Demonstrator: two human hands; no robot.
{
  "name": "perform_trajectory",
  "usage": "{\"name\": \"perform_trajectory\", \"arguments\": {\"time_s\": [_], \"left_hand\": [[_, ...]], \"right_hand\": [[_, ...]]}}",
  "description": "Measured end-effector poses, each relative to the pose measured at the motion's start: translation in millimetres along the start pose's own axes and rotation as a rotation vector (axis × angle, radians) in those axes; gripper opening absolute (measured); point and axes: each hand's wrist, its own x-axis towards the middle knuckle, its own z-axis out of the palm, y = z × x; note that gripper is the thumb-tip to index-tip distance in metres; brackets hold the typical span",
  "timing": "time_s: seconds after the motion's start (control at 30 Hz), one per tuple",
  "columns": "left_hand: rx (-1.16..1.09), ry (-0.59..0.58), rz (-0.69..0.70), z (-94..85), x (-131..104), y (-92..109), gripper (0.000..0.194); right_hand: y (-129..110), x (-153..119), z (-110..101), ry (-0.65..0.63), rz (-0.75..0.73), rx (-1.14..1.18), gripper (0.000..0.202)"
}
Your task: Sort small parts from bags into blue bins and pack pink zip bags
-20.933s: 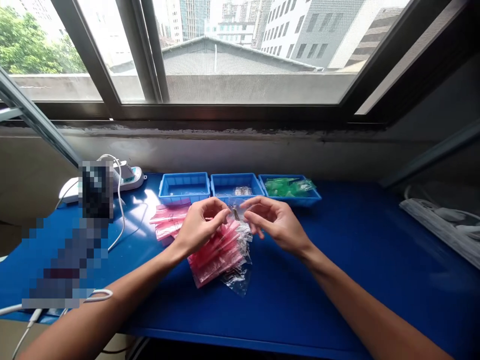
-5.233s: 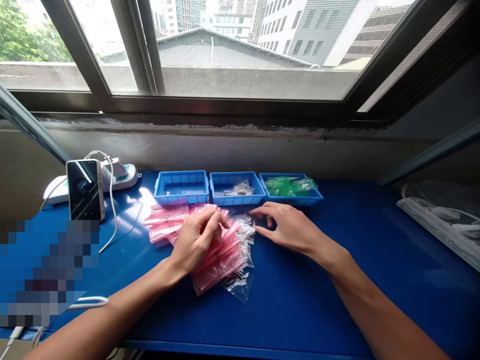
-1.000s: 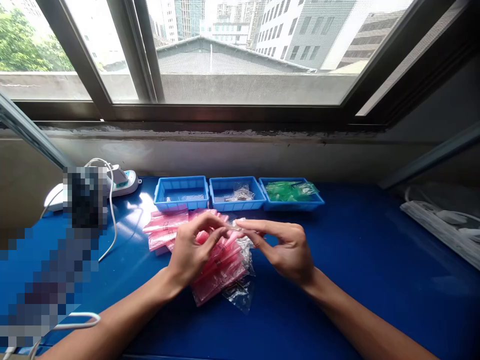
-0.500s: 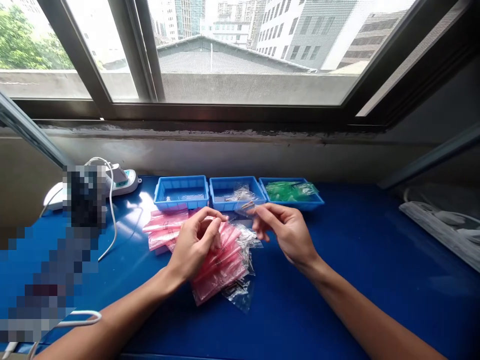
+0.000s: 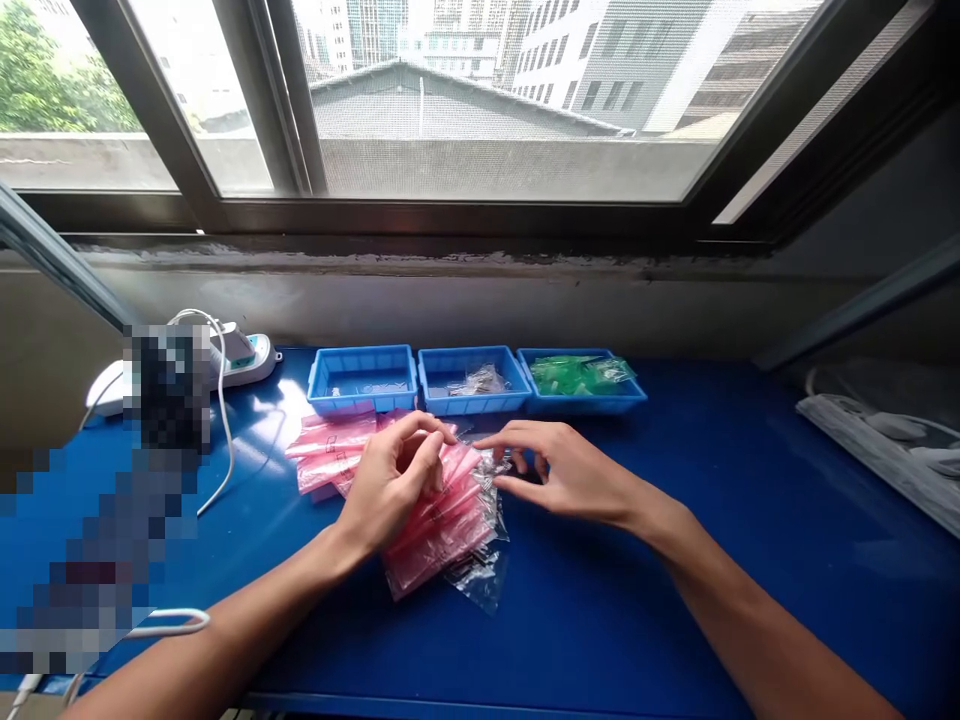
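Pink plastic bags (image 5: 439,535) lie fanned over the blue table, with small clear bags (image 5: 480,580) along and under their right edge. Over the pink bags is my left hand (image 5: 397,480), its thumb and index finger pinched together; what they hold, if anything, is too small to make out. My right hand (image 5: 562,470) hovers at the right edge of the pile, beside the clear bags, thumb and fingers apart, with nothing seen between them. Behind the pile, the middle blue tray (image 5: 476,405) holds small clear packets (image 5: 485,380).
The left blue tray (image 5: 364,402) has a few small clear pieces; the right one (image 5: 589,403) holds green bags (image 5: 581,375). A white power strip (image 5: 251,360) with cables is at the left, another (image 5: 877,450) at the right. A window stands behind the table (image 5: 675,600).
My right hand has let go of the small clear packet it held and opened, moving slightly left and lower to the pile's edge. My left hand stays nearly in place.
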Motion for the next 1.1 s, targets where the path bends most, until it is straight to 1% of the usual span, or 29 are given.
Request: {"name": "perform_trajectory", "arguments": {"time_s": [0.07,0.1,0.17,0.27,0.3,0.4,0.53,0.73,0.83,0.93,1.03,1.1], "left_hand": [[0.004,-0.006,-0.001,0.2,0,0,0.024],[0.007,-0.007,-0.001,0.3,0,0,0.024],[0.016,-0.009,0.0,0.6,0,0,0.024],[0.03,-0.012,-0.003,0.5,0,0,0.025],[0.032,-0.012,-0.005,0.3,0,0,0.026],[0.039,-0.012,-0.006,-0.1,1,0,0.026],[0.045,-0.017,0.003,0.1,1,0,0.026],[0.038,-0.019,0.007,0.6,0,0,0.024],[0.04,-0.022,0.007,0.5,0,1,0.024],[0.039,-0.023,0.011,-0.1,1,1,0.024],[0.048,-0.011,0.014,-1.0,1,0,0.025],[0.058,-0.002,0.017,-1.3,1,0,0.025]], "right_hand": [[2,-1,2,-0.028,-0.036,-0.079,0.04],[2,-1,3,-0.023,-0.051,-0.107,0.04],[4,-1,6,-0.005,-0.08,-0.152,0.034],[4,-1,8,0.036,-0.122,-0.191,0.018],[4,-1,8,0.048,-0.137,-0.19,0.014],[4,-3,8,0.048,-0.171,-0.17,0.014],[5,-2,9,0.022,-0.164,-0.2,0.026],[9,1,16,0.054,-0.212,-0.181,0.013],[6,0,13,0.064,-0.221,-0.134,0.011],[1,-1,3,0.097,-0.171,-0.067,0.013],[-6,-1,-7,0.22,-0.049,0.052,0.018],[-9,0,-8,0.305,0.039,0.193,0.022]]}}
